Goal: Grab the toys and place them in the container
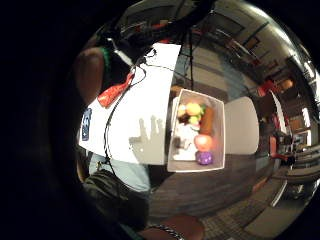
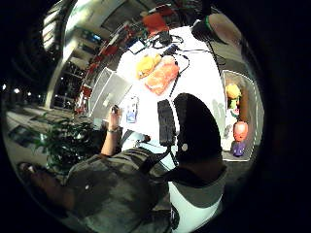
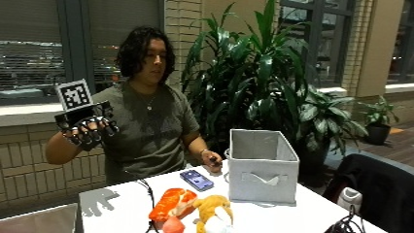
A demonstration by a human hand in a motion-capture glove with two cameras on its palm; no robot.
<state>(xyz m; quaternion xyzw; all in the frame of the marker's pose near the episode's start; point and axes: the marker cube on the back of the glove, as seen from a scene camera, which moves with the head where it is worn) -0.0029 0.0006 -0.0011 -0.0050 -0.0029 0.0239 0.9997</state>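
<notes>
My gloved right hand (image 3: 87, 128) is raised high at the table's end, its fingers spread and holding nothing. On the white table (image 3: 284, 218) lie an orange toy (image 3: 171, 204) and a yellow plush toy (image 3: 213, 211), also seen as the orange toy (image 2: 163, 77) and yellow toy (image 2: 146, 63). Beside the table, below the hand, stands a white box (image 1: 220, 130) holding several toys: a yellow one (image 1: 193, 108), a brown one (image 1: 207, 121), a pink one (image 1: 203, 142) and a purple one (image 1: 204, 158). The hand's shadow (image 1: 147, 130) falls on the table next to the box.
A grey fabric bin (image 3: 262, 167) stands on the table's far side. A phone (image 3: 196, 179) lies by the person's bare left hand (image 3: 212, 160). Black cables (image 3: 150, 194) run across the table. Plants stand behind, and a dark chair (image 3: 375, 184) is at the right.
</notes>
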